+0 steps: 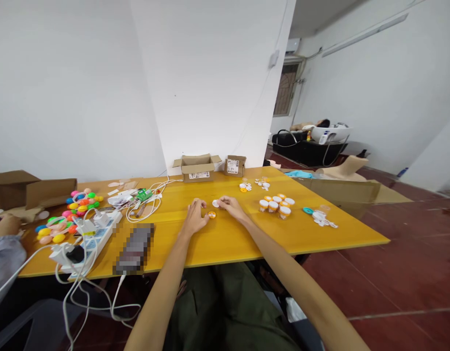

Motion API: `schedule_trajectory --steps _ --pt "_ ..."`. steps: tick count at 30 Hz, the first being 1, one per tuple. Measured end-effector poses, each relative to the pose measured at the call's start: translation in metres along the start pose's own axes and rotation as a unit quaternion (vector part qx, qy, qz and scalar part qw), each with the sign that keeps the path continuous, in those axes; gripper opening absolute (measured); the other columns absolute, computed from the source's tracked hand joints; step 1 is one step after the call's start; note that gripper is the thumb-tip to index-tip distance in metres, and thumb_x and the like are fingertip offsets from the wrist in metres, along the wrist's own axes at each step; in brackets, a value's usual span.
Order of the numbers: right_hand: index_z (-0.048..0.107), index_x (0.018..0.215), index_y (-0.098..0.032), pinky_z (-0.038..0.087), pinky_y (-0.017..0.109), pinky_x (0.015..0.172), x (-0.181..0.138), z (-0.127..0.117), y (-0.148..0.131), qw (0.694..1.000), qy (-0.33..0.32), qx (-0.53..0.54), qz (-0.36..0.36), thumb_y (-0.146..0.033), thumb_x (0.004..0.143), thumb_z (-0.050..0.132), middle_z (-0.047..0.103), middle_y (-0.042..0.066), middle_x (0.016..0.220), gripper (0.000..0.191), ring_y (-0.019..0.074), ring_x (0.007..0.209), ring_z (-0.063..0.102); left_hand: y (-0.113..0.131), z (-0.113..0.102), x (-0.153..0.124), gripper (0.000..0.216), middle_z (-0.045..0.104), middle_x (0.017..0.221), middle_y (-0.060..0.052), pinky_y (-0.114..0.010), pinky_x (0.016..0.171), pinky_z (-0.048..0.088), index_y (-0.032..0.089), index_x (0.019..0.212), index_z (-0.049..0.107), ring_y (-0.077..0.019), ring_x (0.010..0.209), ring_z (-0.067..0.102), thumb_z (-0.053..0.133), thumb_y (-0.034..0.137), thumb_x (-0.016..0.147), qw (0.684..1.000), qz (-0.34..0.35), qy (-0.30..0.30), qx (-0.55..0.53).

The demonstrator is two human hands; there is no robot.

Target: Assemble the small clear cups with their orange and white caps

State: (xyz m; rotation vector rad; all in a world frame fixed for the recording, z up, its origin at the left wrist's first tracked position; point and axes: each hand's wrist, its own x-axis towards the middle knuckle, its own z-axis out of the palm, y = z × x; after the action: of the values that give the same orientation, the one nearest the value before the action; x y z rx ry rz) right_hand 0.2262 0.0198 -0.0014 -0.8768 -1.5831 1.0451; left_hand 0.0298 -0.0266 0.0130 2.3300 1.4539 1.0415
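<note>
My right hand (230, 206) pinches a small white disc (215, 203) between thumb and fingers, just above the table. My left hand (196, 215) rests on the tabletop with fingers curved and thumb apart, holding nothing that I can see. Close by its thumb lies a small orange round piece with a pale centre (212, 214); whether they touch is unclear. To the right of my hands stands a cluster of small clear cups with white and orange lids (279, 204).
White parts with a teal ring (308, 210) lie at the right; more white pieces (246, 186) lie farther back. Two cardboard boxes (198, 174) stand by the wall. Leftward are a phone (135, 248), a power strip (95, 241), cables, colourful balls (82, 202) and another person's hand (8, 225).
</note>
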Motion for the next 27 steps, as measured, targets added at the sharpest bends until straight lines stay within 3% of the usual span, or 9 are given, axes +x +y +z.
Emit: schedule_trajectory --steps 9,27 --pt "0.059 0.067 -0.020 0.046 0.029 0.067 -0.005 0.006 -0.003 0.999 -0.027 -0.027 -0.012 -0.064 0.070 0.069 0.061 -0.001 0.066 0.046 0.0150 0.067 0.055 0.003 -0.001 -0.001 0.022 0.065 0.105 -0.005 -0.041 0.100 0.044 0.025 0.105 0.057 -0.0235 0.109 0.059 0.062 0.022 0.084 0.996 0.033 -0.074 -0.038" --pt "0.060 0.070 -0.021 0.048 0.029 0.068 -0.012 0.011 -0.009 0.996 -0.049 -0.064 -0.034 -0.058 0.076 0.069 0.062 -0.001 0.068 0.038 0.0157 0.069 0.057 0.007 -0.002 0.000 0.023 0.062 0.093 -0.002 -0.039 0.091 0.046 0.024 0.098 0.061 -0.0233 0.097 0.058 0.071 0.032 0.079 0.997 0.031 -0.067 -0.011"
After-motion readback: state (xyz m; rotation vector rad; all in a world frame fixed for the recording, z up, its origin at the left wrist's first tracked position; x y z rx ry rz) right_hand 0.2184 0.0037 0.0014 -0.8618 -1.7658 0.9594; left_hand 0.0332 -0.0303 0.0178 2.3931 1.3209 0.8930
